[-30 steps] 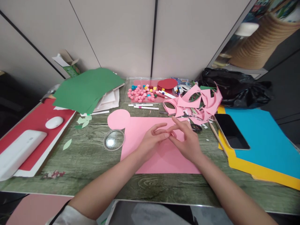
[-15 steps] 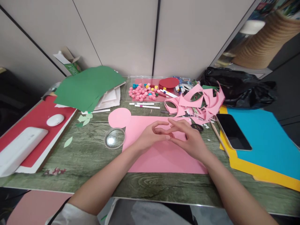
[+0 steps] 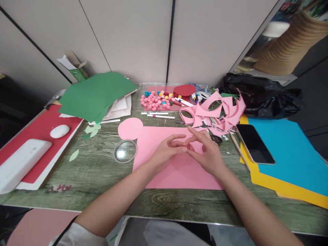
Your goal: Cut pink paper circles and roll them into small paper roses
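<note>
The left hand (image 3: 166, 153) and right hand (image 3: 205, 153) meet fingertip to fingertip over the pink sheet (image 3: 176, 171), pinching a tiny pink piece (image 3: 189, 147) (too small to identify) near the round glass lid (image 3: 125, 151).

Hands: left hand (image 3: 165, 153) and right hand (image 3: 206, 153) over the sheet (image 3: 176, 171) at table (image 3: 97, 171) centre, fingertips meeting. Left of sheet, touching its edge: lid (image 3: 125, 151). Behind sheet: pens (image 3: 159, 115), then tray (image 3: 164, 97) against the wall. Right of tray, behind right hand: offcuts (image 3: 217, 111). Far left: mat (image 3: 38, 133) bearing mouse (image 3: 59, 131) and keyboard (image 3: 20, 163). Behind mat: paper stack (image 3: 94, 94), box (image 3: 73, 65) behind it. Right of sheet: card stack (image 3: 289, 160) with phone (image 3: 253, 143) on its left part, stick (image 3: 239, 150) just beside phone. Behind card stack: bag (image 3: 258, 97).
</note>
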`<state>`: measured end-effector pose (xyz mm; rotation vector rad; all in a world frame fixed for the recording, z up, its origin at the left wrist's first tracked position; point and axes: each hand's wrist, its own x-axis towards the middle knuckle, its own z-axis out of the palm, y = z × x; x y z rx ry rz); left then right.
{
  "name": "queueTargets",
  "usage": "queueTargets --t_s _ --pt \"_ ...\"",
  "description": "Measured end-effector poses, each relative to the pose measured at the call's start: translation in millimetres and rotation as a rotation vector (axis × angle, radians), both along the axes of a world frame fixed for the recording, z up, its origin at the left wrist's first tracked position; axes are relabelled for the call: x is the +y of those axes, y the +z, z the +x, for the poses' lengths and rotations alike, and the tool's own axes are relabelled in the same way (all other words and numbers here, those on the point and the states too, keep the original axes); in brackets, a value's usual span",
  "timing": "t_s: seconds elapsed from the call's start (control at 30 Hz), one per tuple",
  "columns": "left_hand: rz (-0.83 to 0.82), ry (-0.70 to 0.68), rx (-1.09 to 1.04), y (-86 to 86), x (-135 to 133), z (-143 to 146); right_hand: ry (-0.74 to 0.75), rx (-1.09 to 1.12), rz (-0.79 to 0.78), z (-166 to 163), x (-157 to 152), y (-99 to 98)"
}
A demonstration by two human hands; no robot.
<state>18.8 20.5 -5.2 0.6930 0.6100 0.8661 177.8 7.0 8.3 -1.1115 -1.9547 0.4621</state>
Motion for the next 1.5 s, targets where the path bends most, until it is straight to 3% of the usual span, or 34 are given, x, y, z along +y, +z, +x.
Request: queueTargets --t_s 0.13,0.23,0.47,0.67,0.97,1.23,1.5 --pt "-0.032 0.077 -0.078 -5.8 -4.9 6.2 -0.048 0.014 0.062 -5.1 -1.3 -5.5" --pt "0.001 0.06 -0.025 -6.2 -2.4 3.7 0.002 -0.001 0.028 -3.3 0.4 -4.4" --pt "0.107 -0.182 0.165 1.4 12.2 -12.9 0.159 -0.049 -0.182 9.1 3.9 9.3" --pt "0.213 -0.343 0.287 1.4 15.7 -19.6 0.235 -0.145 -0.256 7.1 2.6 11.1" --pt "0.306 -0.245 0.384 -0.4 13.1 -17.2 0.21 -0.171 -0.226 5.8 3.5 8.8" --pt "0.199 -0.157 0.211 6.5 11.5 -12.6 0.12 -0.07 -0.092 5.9 3.3 6.5" --pt "0.102 0.011 0.122 0.6 1.5 -3.9 0.024 -0.026 0.107 2.8 2.4 1.0"
